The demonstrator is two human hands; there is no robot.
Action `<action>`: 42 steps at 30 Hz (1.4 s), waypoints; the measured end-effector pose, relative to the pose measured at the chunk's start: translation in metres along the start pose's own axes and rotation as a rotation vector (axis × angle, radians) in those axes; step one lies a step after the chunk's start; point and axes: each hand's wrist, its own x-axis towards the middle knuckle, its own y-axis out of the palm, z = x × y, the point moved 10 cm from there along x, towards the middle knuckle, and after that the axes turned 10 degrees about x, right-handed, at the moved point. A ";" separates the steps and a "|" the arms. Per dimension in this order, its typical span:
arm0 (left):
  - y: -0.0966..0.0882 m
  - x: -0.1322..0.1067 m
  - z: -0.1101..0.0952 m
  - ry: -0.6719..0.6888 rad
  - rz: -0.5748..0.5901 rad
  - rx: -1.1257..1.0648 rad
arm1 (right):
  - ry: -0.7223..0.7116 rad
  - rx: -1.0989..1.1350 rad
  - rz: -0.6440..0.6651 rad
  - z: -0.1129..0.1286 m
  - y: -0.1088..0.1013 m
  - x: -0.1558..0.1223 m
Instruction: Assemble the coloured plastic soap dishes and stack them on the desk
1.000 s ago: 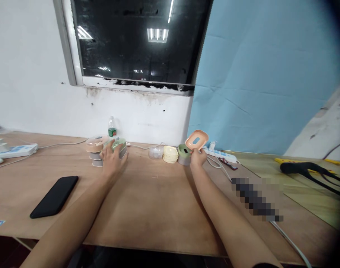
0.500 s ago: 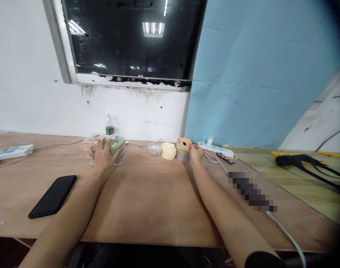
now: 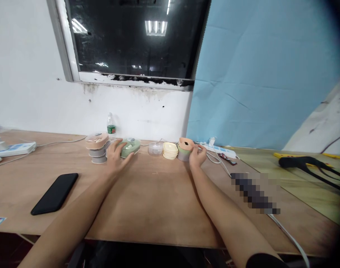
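My left hand has its thumb and fingers round the near-left side of a pale green lidded container, low over the table. Left of that hand rises a stack with a peach lidded container on top and grey ones under it. My right hand is closed, its fingertips at the right edge of an orange square-shaped container. That piece tops a stack with green and grey pieces below. Beside it stand several stacked cream containers and a clear round container.
A black phone lies at the left front. White power strips sit at both sides, with cables across the table. A plastic bottle stands by the wall. A pixelated dark object and a black strap-like object are at right.
My left hand has moved right with the green container, away from the peach-topped stack. My right hand stays by the orange container, its fingers more curled. The view has shifted slightly.
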 end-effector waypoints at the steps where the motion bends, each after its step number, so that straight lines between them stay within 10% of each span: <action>1: 0.004 -0.003 -0.009 0.026 0.024 -0.045 | -0.037 -0.034 0.000 0.007 0.000 -0.004; 10: 0.033 -0.027 -0.076 0.241 0.344 -0.236 | -0.523 -0.083 0.705 0.092 0.090 -0.123; 23: 0.080 -0.052 -0.053 0.180 0.801 -0.279 | -0.636 -0.075 1.045 0.111 0.102 -0.171; 36: 0.066 -0.031 -0.004 -0.288 0.469 -0.407 | -0.517 -0.006 1.030 0.111 0.100 -0.164; 42: 0.077 -0.038 -0.004 -0.389 0.490 -0.569 | -0.423 0.092 0.928 0.117 0.099 -0.161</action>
